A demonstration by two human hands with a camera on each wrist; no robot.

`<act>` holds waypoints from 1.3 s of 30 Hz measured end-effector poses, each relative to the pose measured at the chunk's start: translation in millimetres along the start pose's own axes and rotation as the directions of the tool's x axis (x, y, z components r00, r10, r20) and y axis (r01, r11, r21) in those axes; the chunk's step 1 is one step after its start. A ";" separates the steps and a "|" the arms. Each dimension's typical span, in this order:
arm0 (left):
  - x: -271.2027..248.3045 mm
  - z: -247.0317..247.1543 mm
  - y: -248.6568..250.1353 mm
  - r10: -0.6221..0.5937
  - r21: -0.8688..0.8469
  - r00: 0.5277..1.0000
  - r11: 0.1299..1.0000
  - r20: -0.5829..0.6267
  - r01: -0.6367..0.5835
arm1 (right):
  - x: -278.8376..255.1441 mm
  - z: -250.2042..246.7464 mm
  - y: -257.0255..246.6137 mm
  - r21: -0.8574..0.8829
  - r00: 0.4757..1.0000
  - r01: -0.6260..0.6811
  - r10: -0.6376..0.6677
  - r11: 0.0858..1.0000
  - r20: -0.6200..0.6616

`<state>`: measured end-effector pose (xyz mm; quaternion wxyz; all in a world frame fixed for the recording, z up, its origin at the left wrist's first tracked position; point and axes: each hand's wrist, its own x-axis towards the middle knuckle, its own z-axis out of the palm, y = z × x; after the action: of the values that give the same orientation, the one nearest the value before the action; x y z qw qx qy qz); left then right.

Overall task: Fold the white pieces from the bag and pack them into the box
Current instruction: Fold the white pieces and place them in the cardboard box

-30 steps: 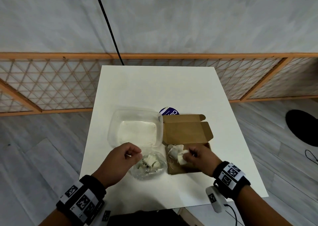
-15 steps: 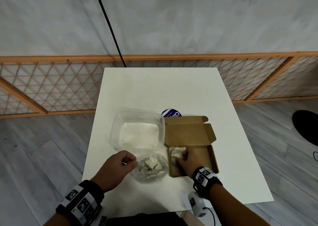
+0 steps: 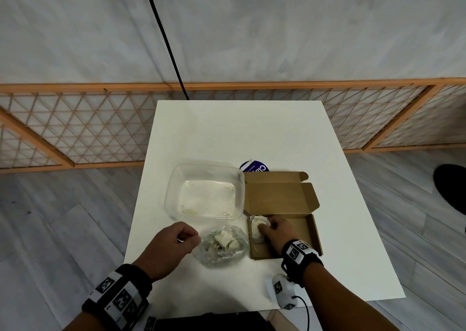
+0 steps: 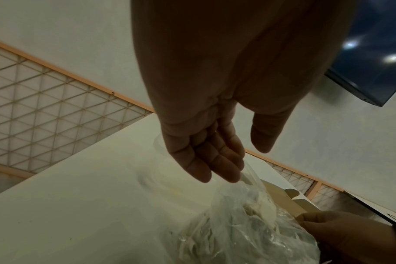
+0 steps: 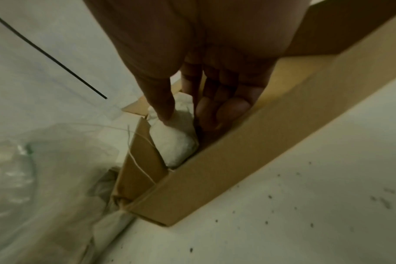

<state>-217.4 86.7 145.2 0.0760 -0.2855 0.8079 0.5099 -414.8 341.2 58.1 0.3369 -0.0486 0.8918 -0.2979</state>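
Note:
A clear plastic bag (image 3: 222, 245) with several crumpled white pieces lies near the front of the white table (image 3: 252, 134). Just right of it stands the shallow brown box (image 3: 306, 232), its lid (image 3: 280, 197) folded back. My right hand (image 3: 267, 227) reaches into the box's left end and holds a folded white piece (image 3: 257, 226) there. In the right wrist view the thumb lies on the piece (image 5: 174, 142) and the fingers (image 5: 215, 114) curl beside it. My left hand (image 3: 191, 240) hovers at the bag's left edge with its fingers (image 4: 215, 160) loosely curled, thumb apart, nothing in them.
An empty clear plastic tub (image 3: 204, 194) sits behind the bag, touching the box lid. A purple round label (image 3: 254, 168) peeks out behind the lid. A small white device (image 3: 282, 293) with a cable lies at the table's front edge. A wooden lattice fence (image 3: 75, 129) runs behind the table.
My right hand has drawn in over the box's left end and pushed the white piece down into it. The left hand has stayed beside the bag.

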 end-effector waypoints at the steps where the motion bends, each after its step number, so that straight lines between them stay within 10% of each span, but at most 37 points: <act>1: -0.1 -0.6 -0.2 0.000 -0.001 1.000 1.000 -0.005 0.000 | -1.7 -2.4 -0.6 -0.009 1.000 0.010 -0.010 1.000 -0.026; 6: -1.7 -3.0 -1.3 -0.010 -0.011 1.000 1.000 -0.017 0.010 | -26.2 -10.4 -8.2 -0.049 0.974 0.152 -0.158 0.987 -0.165; 11: -3.1 -3.4 -0.1 -0.005 -0.012 1.000 1.000 -0.014 0.005 | -38.2 6.2 -13.0 -0.367 0.906 0.424 -0.382 0.828 0.185; 27: -3.1 -5.3 -11.4 -0.017 -0.008 1.000 1.000 -0.013 0.017 | -44.3 -13.6 6.1 -0.199 0.933 0.325 -0.347 0.925 -0.091; 31: -0.1 -4.5 -13.1 -0.014 -0.009 1.000 1.000 0.002 0.014 | -49.8 -24.5 27.8 -0.359 0.930 0.350 -0.366 0.865 0.024; 39: 4.6 8.6 -8.2 0.039 0.096 0.994 0.994 0.104 -0.049 | -61.1 -10.2 -8.7 -0.335 0.828 0.538 -0.559 0.773 0.041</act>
<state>-218.3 89.8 132.9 0.1199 -0.2369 0.8331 0.4852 -375.3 356.8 104.0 0.1948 -0.3533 0.8857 -0.2296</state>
